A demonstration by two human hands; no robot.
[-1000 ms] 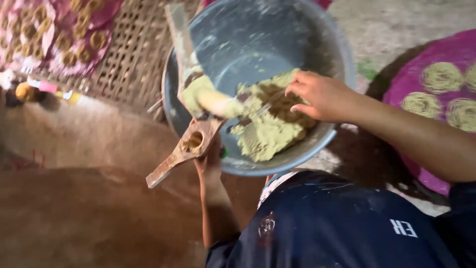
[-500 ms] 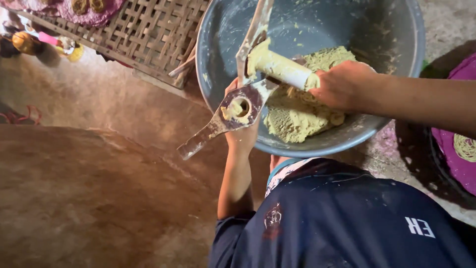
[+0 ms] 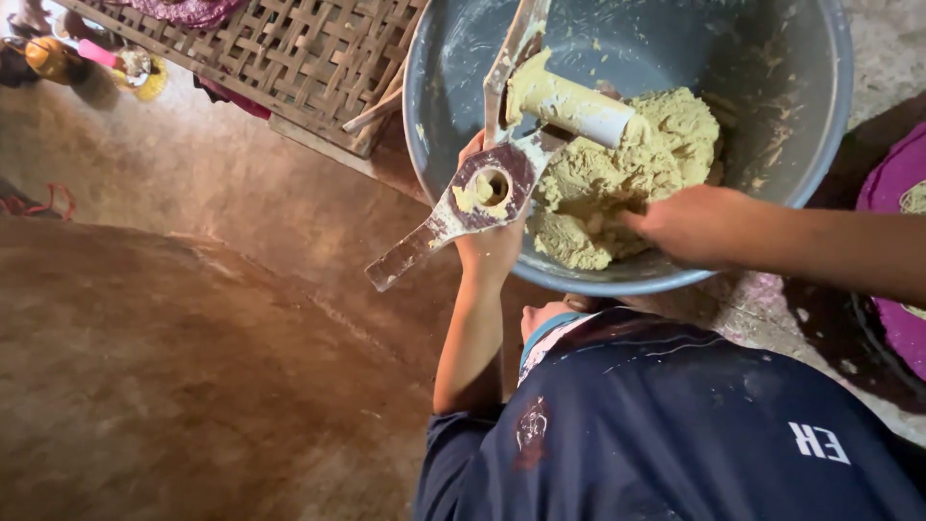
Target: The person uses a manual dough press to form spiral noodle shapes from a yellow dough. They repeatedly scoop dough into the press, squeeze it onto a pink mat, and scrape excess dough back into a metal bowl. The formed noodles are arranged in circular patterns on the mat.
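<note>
My left hand (image 3: 492,246) grips a wooden dough press (image 3: 482,193) from below, at the near rim of a big grey-blue bowl (image 3: 820,145). The press has a round hole packed with yellowish dough and a flat handle pointing down-left. Its dough-smeared white cylinder (image 3: 569,104) lies over the bowl. My right hand (image 3: 690,224) reaches in from the right, fingers dug into the mound of yellowish dough (image 3: 627,174) inside the bowl.
A woven bamboo tray (image 3: 289,58) lies at the top left on the bare earth floor (image 3: 193,318). A purple mat (image 3: 902,193) with a coiled dough piece sits at the right edge. Small coloured objects (image 3: 58,58) are in the top left corner.
The view has shifted so the bowl sits higher and further right. My right hand has left the white cylinder and dropped into the dough. The left hand keeps its hold on the press.
</note>
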